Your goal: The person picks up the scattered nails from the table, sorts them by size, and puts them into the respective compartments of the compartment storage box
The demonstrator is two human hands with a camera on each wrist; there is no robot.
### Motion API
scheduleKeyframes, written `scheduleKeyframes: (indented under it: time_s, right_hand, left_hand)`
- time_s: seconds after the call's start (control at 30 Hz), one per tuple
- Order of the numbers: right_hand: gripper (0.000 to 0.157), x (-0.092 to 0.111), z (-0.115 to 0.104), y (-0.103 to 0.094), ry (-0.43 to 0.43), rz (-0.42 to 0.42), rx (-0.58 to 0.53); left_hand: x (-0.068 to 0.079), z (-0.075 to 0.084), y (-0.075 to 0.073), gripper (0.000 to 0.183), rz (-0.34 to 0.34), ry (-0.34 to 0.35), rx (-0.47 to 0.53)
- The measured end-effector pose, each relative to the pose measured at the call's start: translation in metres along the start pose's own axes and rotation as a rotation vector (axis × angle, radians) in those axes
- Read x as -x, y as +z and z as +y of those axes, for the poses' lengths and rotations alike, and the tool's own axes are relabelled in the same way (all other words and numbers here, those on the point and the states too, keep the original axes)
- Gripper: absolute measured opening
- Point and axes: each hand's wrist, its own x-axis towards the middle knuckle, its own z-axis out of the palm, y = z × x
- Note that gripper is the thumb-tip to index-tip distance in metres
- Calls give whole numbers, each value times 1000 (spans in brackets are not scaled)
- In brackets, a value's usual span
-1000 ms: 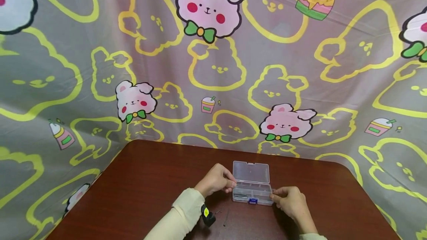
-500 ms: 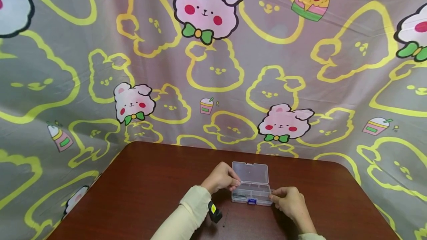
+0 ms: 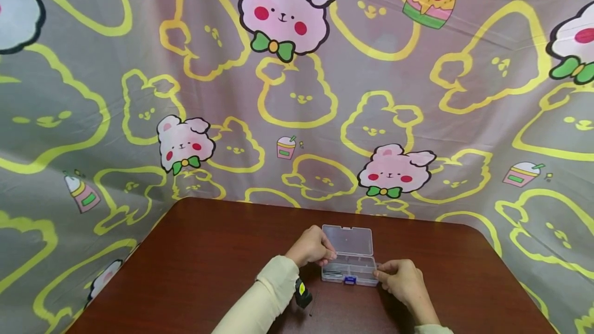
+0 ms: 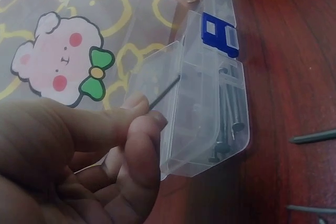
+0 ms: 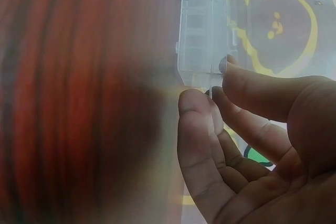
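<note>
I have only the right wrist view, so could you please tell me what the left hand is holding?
Observer: The left hand pinches what looks like a nail between thumb and forefinger.
Operator: Thank you; does anything lie loose on the table?
Observer: Yes, the left wrist view shows parts of at least two loose nails.
Operator: And could you say what is in the left end of the box?
Observer: Several nails lie in the front compartment there.
</note>
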Motion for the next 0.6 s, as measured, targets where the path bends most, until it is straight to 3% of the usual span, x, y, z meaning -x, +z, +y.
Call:
scheduleKeyframes:
  time_s: [0.3, 0.6]
  right_hand:
    - [8, 0, 0, 1, -7, -3, 0]
    - [9, -1, 1, 1, -8, 7, 0]
  left_hand:
    - [-2, 2, 5, 18, 4, 21, -93]
    - [-4, 5, 2, 15, -9, 23, -94]
